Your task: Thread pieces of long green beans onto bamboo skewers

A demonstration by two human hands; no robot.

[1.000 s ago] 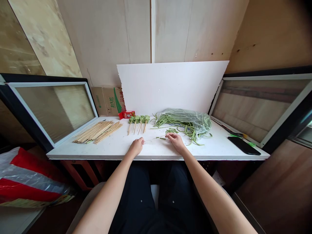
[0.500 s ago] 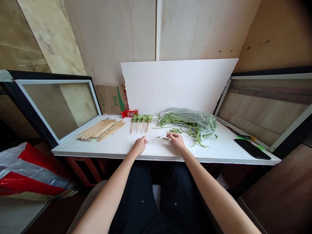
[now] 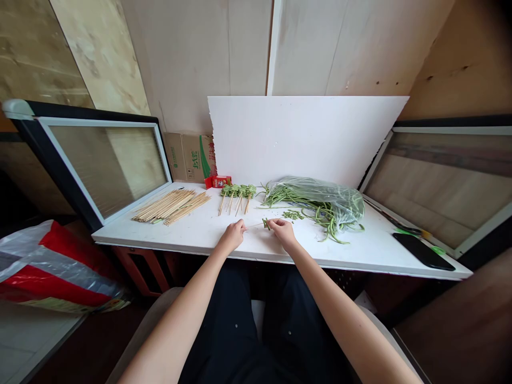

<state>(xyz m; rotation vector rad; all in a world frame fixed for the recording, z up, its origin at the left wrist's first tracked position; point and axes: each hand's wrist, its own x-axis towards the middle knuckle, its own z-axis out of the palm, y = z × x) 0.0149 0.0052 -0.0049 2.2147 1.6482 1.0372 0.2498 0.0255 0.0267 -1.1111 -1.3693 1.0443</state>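
Note:
My left hand is closed in a pinch on the near end of a thin bamboo skewer lying over the white table. My right hand is pinched on a short green bean piece at the skewer's far end. A small heap of cut bean pieces lies just beyond my right hand. Several finished bean skewers lie further back. A clear plastic bag of long green beans is at the right. A pile of bare bamboo skewers lies at the left.
A white board leans against the wall behind the table. Framed glass panels stand at both sides. A red box and a cardboard carton sit at the back left. A black phone lies at the right. A red and white bag lies on the floor.
My two hands have drawn closer together over the skewer, and my right hand now holds a bean piece at its tip. The camera view has shifted a little to the left.

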